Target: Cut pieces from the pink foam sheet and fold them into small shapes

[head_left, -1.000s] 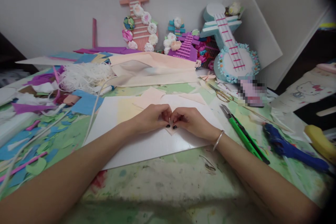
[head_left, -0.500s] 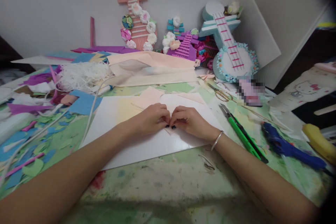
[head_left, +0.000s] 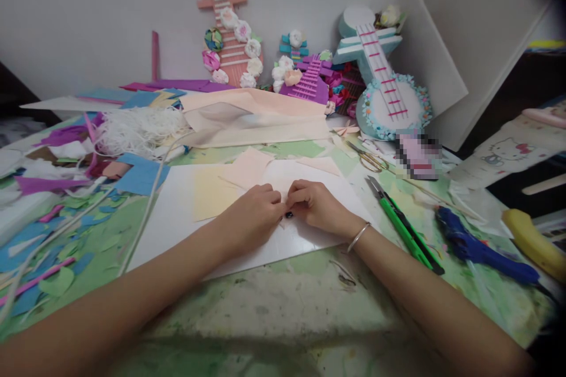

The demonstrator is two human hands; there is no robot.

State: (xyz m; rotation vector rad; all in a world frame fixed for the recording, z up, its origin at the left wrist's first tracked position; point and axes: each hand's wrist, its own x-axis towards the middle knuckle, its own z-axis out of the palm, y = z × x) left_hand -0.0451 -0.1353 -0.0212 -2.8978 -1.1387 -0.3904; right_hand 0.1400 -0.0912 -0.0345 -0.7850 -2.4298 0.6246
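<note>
My left hand (head_left: pixel 252 215) and my right hand (head_left: pixel 316 206) meet over a white board (head_left: pixel 177 230) in the middle of the table. Their fingers are curled and pinched together on a small pale pink paper piece (head_left: pixel 283 222), which the fingers mostly hide. More pale pink paper sheets (head_left: pixel 250 166) lie on the board just beyond the hands. A silver bangle (head_left: pixel 357 237) sits on my right wrist.
A green utility knife (head_left: pixel 404 225), scissors (head_left: pixel 371 159) and a blue glue gun (head_left: pixel 481 247) lie to the right. Craft guitars (head_left: pixel 380 88) with paper flowers lean on the wall. Coloured paper scraps (head_left: pixel 57 241) and white string (head_left: pixel 137 126) cover the left side.
Both hands stay pinched together on the small paper piece. They have shifted slightly, and the left hand now covers more of the piece.
</note>
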